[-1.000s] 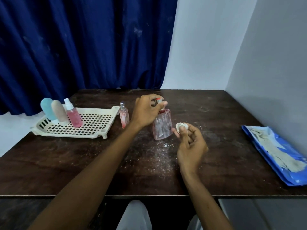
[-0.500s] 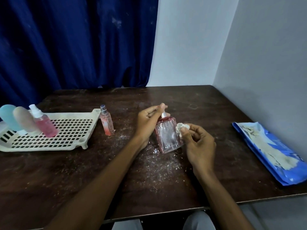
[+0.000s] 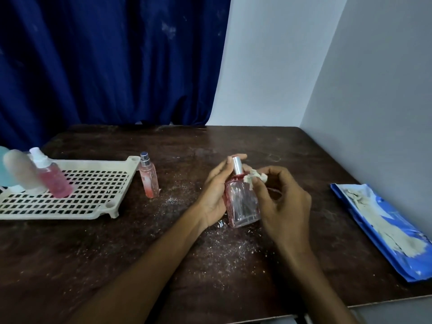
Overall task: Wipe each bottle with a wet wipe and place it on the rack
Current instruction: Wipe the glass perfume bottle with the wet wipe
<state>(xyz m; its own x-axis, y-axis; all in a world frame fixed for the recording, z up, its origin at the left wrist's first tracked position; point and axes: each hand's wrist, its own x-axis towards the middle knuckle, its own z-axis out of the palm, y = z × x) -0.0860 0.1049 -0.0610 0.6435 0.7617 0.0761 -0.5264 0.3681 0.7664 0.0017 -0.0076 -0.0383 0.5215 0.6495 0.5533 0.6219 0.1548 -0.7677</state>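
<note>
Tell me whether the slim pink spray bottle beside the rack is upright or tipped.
Upright. The slim pink spray bottle stands on its base on the table, nozzle up, just off the rack corner, untouched by either hand.

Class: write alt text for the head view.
A left hand holds a pink bottle upright while the right hand rubs a wipe on it. Three bottles stand on the rack; a small one waits beside it.

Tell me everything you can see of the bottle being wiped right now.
The square bottle is clear, pink-tinted, glass-like, with a silver cap and looks almost empty. It stands roughly upright, slightly tilted, base at the table. The left hand cups its side; the right hand presses a crumpled wet wipe against its shoulder.
</note>
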